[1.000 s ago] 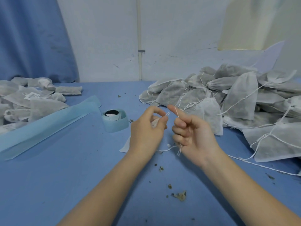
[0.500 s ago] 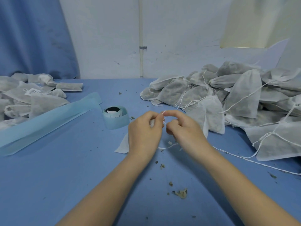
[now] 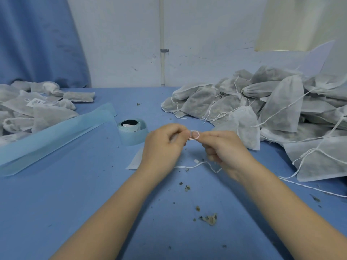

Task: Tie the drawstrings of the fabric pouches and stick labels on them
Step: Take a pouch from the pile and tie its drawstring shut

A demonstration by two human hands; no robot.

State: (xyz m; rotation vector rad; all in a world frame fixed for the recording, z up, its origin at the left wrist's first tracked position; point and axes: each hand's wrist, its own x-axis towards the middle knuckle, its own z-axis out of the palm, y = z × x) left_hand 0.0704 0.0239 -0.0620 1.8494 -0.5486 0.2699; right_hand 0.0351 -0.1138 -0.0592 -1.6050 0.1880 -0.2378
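Observation:
My left hand (image 3: 163,145) and my right hand (image 3: 223,149) meet at the middle of the blue table. Between their fingertips a thin white drawstring (image 3: 194,135) forms a small loop, pinched from both sides. The string's loose ends (image 3: 202,164) trail on the table under my right hand. A white fabric pouch (image 3: 134,160) lies under my left hand, mostly hidden by it. A roll of pale blue labels (image 3: 132,131) stands just left of my left hand.
A big heap of untied white pouches (image 3: 272,109) with loose strings fills the right side. Several finished pouches (image 3: 35,111) lie at the far left, one with a label. A long pale blue backing strip (image 3: 52,136) runs diagonally at left. Herb crumbs (image 3: 208,219) dot the near table.
My right hand has closed in from an open, raised pose to meet my left hand. The drawstring now forms a small loop between the fingertips, and both hands sit slightly lower.

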